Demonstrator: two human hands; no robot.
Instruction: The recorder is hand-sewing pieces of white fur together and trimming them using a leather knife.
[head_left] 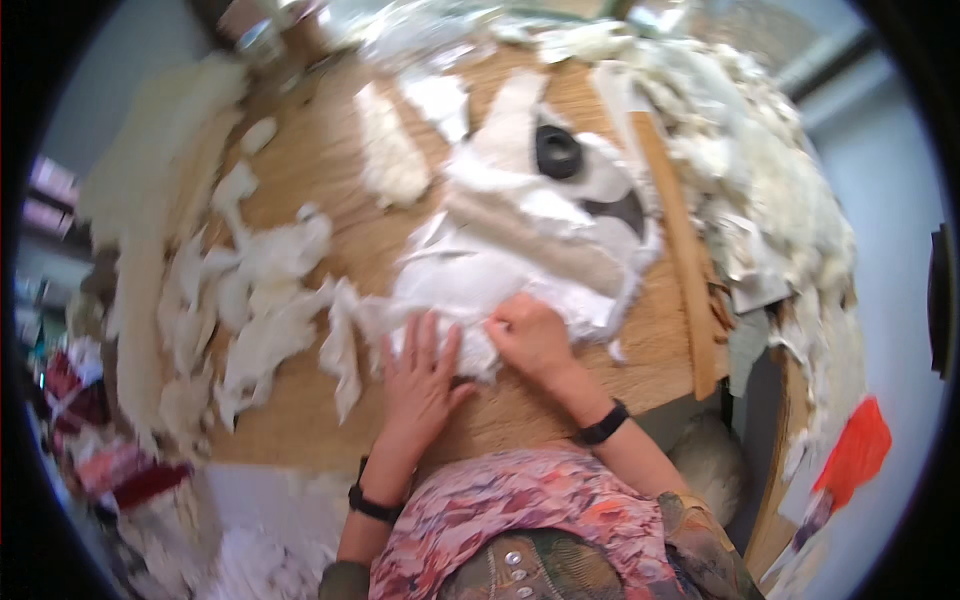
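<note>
A layered piece of white wadding and pale fabric (500, 255) lies on the wooden table in front of me. My left hand (420, 370) rests flat on its near edge, fingers stretched out. Beside it, my right hand (530, 340) is curled closed at the same edge, apparently pinching the white wadding (470, 350); its fingertips are partly hidden. A black ring-shaped object (558, 152) sits on the far part of the fabric, and a dark grey patch (625, 212) shows to its right.
Torn wadding scraps (265, 275) lie across the left of the table (300, 440). A long wooden strip (680, 250) runs along the right. Beyond it is a heap of cream wadding (770, 170). A red-orange object (858, 450) is at the lower right.
</note>
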